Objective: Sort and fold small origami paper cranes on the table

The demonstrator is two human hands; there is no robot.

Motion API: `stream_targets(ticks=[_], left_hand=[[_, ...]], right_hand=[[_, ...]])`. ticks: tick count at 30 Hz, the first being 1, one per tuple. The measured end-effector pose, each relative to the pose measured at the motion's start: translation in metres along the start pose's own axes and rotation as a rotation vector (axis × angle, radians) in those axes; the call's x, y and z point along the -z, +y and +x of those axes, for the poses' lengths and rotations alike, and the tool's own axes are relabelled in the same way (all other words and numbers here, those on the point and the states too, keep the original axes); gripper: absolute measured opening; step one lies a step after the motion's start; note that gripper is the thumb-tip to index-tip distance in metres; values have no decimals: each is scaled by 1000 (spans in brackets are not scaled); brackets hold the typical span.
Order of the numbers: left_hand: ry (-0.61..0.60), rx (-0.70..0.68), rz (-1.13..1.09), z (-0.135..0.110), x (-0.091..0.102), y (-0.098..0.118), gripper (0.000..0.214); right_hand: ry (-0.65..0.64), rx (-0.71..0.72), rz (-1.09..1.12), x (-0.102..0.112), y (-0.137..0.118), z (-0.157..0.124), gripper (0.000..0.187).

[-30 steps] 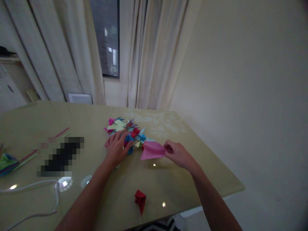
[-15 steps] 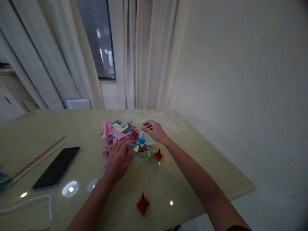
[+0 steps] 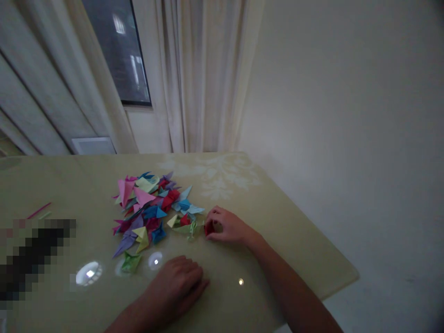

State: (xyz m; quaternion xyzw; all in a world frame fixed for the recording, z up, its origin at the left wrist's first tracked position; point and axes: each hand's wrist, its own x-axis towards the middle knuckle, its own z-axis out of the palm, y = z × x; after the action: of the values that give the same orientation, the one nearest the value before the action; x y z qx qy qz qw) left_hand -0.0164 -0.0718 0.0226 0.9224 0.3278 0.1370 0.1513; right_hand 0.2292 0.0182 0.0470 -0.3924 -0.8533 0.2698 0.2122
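A heap of folded paper pieces [image 3: 144, 198] in pink, purple, blue, red and yellow lies on the table, left of my hands. At its right edge my right hand [image 3: 227, 225] pinches a small red origami piece [image 3: 208, 228] between thumb and fingers, near the tabletop. Beside that hand sits a pale green folded paper [image 3: 182, 226] with thin strings. My left hand [image 3: 182, 280] rests low over the table, back upward, its fingers curled under. What those fingers hold is hidden. A green origami piece [image 3: 131, 262] lies apart, up and left of my left hand.
The glossy table [image 3: 263, 222] ends along a slanted right edge near the wall. A pink stick [image 3: 39, 210] and a green stick [image 3: 45, 215] lie at the left, by a pixelated dark patch. Curtains [image 3: 204, 78] hang behind the table.
My view has shifted right. My left hand has come back from the heap to the front, where a red piece lay. My right hand has moved nearer and taken hold of the red origami piece.
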Motion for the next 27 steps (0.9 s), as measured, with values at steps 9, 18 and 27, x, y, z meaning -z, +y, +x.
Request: stream_targets(ticks=[9,18,27], left_hand=[[330,109,190,36,29,-20,40],[44,282,365,104,56,-48,42],[-50,348,313,77,89,-116,11]], right_hand=[[459,-430,-202,13,65,2,7],[535,-439,-97,12,69,1,2],[406,-386,-116,-6,37,12,9]])
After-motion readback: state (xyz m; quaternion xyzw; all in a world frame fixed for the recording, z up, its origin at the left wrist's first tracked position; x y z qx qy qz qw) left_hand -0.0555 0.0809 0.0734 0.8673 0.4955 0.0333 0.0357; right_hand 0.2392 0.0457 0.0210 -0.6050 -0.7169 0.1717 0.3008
